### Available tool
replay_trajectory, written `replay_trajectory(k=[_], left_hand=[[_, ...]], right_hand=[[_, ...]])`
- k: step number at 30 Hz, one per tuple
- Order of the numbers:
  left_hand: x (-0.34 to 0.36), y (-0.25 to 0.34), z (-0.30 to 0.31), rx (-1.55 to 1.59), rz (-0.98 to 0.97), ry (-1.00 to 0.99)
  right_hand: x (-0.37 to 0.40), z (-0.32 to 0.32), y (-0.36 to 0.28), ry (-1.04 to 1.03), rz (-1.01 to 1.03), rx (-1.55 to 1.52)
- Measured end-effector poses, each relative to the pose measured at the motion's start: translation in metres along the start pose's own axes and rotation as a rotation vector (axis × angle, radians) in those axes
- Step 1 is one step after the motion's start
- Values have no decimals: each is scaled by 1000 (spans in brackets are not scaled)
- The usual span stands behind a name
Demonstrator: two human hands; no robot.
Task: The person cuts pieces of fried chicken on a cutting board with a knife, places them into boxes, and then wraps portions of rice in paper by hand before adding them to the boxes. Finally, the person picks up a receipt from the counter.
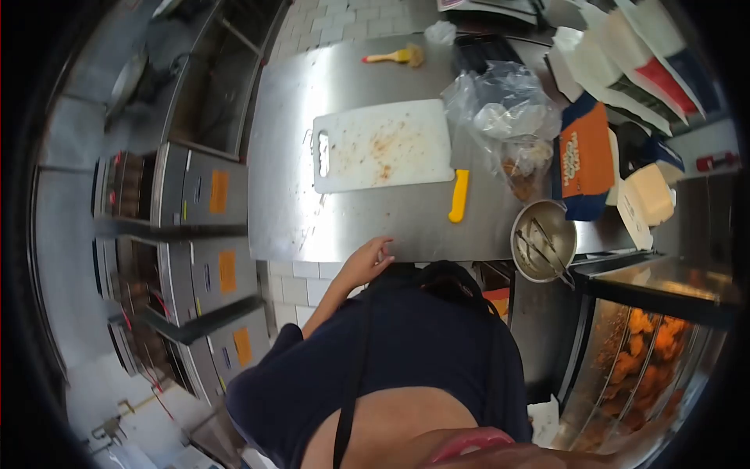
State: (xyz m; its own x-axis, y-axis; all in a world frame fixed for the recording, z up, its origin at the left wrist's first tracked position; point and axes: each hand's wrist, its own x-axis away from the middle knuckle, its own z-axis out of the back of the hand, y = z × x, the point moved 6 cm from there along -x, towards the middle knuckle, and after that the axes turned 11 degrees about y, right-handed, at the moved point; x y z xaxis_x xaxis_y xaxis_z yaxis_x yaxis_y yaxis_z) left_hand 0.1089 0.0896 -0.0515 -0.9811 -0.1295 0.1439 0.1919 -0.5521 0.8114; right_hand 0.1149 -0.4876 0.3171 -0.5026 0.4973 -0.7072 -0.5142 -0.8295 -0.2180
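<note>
My left hand (369, 263) rests at the front edge of the steel table (351, 223), its fingers loosely bent and apart, with nothing visible in them. Beyond it lies a white cutting board (351, 148) with brown crumbs and stains. A knife with a yellow handle (458, 197) lies at the board's right side, handle toward me. My right hand is out of sight; skin, perhaps part of my right arm, shows blurred at the lower right edge.
A pastry brush (394, 56) lies at the table's far side. Plastic bags (512, 109), an orange-and-blue box (584, 156) and a metal bowl (522, 248) holding tongs are on the right. A glass cabinet (601, 336) holds fried food. Stacked steel appliances (215, 191) stand left.
</note>
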Motion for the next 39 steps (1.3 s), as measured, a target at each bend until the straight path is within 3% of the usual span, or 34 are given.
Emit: replay_trajectory(k=[1, 3, 6, 7, 8, 9, 10, 13, 15, 18, 20, 22, 23, 25, 26, 28, 29, 31, 32, 34, 35, 37, 38, 39], left_hand=[[-1, 7, 1, 20, 46, -68], [-3, 3, 1, 56, 100, -137], [-20, -17, 23, 4, -18, -144], [-28, -23, 37, -33, -50, -124], [-41, -29, 49, -61, -87, -90], [-52, -35, 65, -105, -80, -53], [-65, -35, 83, -138, -86, 4], [-99, -32, 119, -254, -86, 54], [-119, -30, 126, -183, -181, 108], [-140, -38, 127, -238, -290, 143], [-152, -46, 120, -213, -234, 119], [-167, -47, 106, -186, -203, 126], [-174, -50, 96, -229, -185, 178], [-195, -42, 80, -263, -162, 248], [-200, -34, 74, -321, -151, 277], [-204, -35, 66, -385, -113, 292], [-208, -37, 63, -398, -108, 251], [-210, -41, 62, -416, -101, 200], [-210, -40, 75, -392, -124, 281], [-211, -42, 100, -367, -129, 361], [-212, -41, 122, -297, -186, 517], [-202, -19, 150, -191, -318, 768], [-205, -6, 150, -208, -305, 759], [-207, 23, 138, -267, -578, 648]], right_hand=[[34, -6, -25, -45, 62, -354], [102, -40, -110, -397, 157, -807], [212, -111, -257, -956, 209, -1115], [243, -145, -306, -1105, 70, -1042], [278, -165, -352, -1014, 343, -1046], [302, -167, -397, -1022, 457, -1160], [333, -178, -421, -837, 595, -1080], [410, -213, -469, -782, 536, -1089], [472, -240, -485, -865, 897, -640], [445, -220, -463, -834, 880, -453], [399, -225, -423, -541, 827, -547], [371, -259, -387, -758, 126, -439], [372, -279, -376, -750, 135, -433], [389, -335, -360, -859, 415, -210], [380, -348, -361, -862, 428, -208], [390, -369, -353, -1241, 400, -94], [392, -367, -349, -1257, 405, -90], [390, -358, -331, -1280, 126, -299], [385, -346, -322, -1288, 124, -295], [376, -308, -317, -1591, -119, -685], [363, -297, -316, -1610, -119, -676], [344, -276, -326, -1458, 634, -268], [345, -275, -334, -1481, 632, -273], [345, -277, -352, -1424, 746, -340]])
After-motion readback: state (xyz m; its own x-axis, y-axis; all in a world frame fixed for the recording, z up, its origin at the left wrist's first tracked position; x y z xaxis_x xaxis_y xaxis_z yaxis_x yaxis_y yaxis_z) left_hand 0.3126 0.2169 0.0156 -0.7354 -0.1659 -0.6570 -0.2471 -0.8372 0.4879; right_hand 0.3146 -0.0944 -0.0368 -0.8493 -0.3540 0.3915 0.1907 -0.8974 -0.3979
